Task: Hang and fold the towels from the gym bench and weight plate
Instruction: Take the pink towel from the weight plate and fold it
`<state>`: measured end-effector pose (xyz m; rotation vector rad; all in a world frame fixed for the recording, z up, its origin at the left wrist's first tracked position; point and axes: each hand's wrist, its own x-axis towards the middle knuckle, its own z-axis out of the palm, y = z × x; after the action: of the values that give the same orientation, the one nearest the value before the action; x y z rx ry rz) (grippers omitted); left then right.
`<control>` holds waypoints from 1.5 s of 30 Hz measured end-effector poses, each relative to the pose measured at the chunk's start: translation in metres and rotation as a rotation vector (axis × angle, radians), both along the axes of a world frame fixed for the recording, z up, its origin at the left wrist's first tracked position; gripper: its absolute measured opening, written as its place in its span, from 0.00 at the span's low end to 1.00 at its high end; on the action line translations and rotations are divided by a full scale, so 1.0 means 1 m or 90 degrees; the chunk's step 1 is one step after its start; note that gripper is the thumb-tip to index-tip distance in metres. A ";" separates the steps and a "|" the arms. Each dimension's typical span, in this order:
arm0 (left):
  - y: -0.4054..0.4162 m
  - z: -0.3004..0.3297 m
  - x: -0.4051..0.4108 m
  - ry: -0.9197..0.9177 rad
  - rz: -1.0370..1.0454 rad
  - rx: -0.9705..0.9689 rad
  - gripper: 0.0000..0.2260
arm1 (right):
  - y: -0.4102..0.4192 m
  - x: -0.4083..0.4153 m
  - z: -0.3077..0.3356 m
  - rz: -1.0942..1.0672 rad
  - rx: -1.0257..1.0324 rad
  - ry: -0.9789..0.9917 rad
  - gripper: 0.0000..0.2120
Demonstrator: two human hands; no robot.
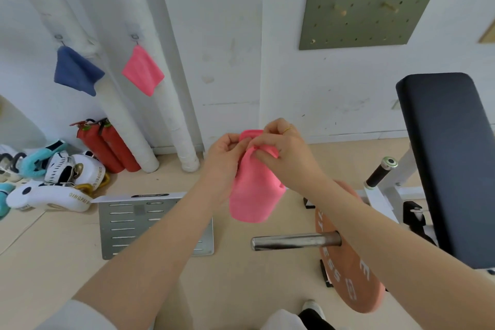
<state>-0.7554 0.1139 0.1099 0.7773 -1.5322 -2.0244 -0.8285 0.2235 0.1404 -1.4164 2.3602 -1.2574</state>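
Note:
A pink towel [254, 193] hangs in the air in front of me, folded over at its top. My left hand [227, 153] pinches its upper left edge and my right hand [281, 150], with a ring on one finger, pinches the top right. On wall hooks at the left hang a blue towel [76, 71] and another pink towel [143, 71]. The black gym bench [450, 158] stands at the right. An orange weight plate [351, 276] sits on a steel bar [294, 241] below my right forearm.
A metal step plate [126, 225] lies on the wooden floor at lower left. Two red fire extinguishers [107, 144] and white padded pipes [128, 126] stand by the wall. Shoes and white gear [53, 182] are piled at far left. A green pegboard [369, 0] hangs above.

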 end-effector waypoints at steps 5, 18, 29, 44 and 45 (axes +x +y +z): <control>0.006 0.010 0.009 0.028 -0.034 0.003 0.04 | -0.009 0.000 -0.001 -0.020 -0.008 0.051 0.07; 0.018 0.007 0.013 0.124 -0.171 0.054 0.07 | -0.002 -0.001 -0.002 -0.113 -0.023 0.020 0.09; 0.002 0.000 -0.003 0.105 -0.023 -0.003 0.08 | 0.021 -0.029 -0.010 0.061 0.157 0.007 0.16; 0.001 -0.001 -0.040 -0.142 0.060 -0.185 0.11 | 0.043 -0.098 0.004 0.002 0.080 0.329 0.21; 0.005 0.001 -0.045 -0.141 0.065 -0.160 0.11 | 0.045 -0.102 0.004 0.021 0.089 0.307 0.22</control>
<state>-0.8001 0.1190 0.1106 0.9800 -1.7870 -1.6764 -0.9306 0.2689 0.1446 -1.8700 2.6336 -0.7866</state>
